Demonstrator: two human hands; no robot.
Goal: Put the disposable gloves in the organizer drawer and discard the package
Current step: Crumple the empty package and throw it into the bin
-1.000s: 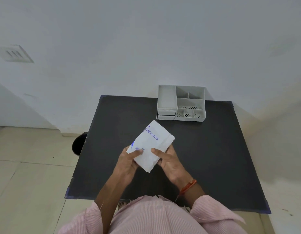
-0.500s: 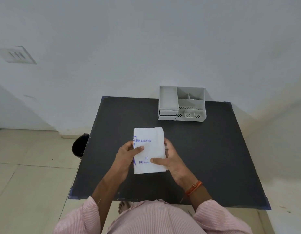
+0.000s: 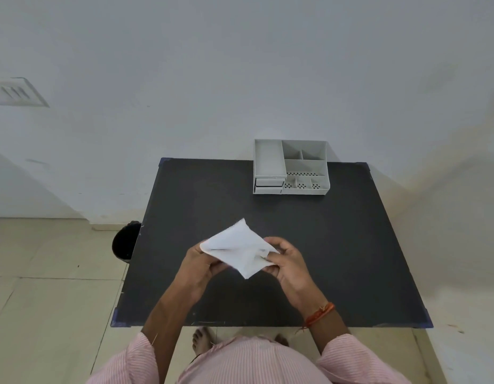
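A white package of disposable gloves [image 3: 237, 246] hangs above the middle of the black table [image 3: 337, 245], turned so its plain side faces up and one corner points away from me. My left hand [image 3: 203, 266] grips its left edge. My right hand [image 3: 286, 259] pinches its right corner. The gloves themselves are hidden inside the package. A grey organizer [image 3: 291, 167] with open compartments and small drawers [image 3: 269, 184] at its front left stands at the table's far edge, well beyond both hands. The drawers look closed.
A black bin [image 3: 125, 242] stands on the tiled floor beside the table's left edge. A white wall runs right behind the table. My bare feet show under the near edge.
The package has been turned over and rotated in both hands: its printed face showed before, and now the plain side is up with a corner pointing away.
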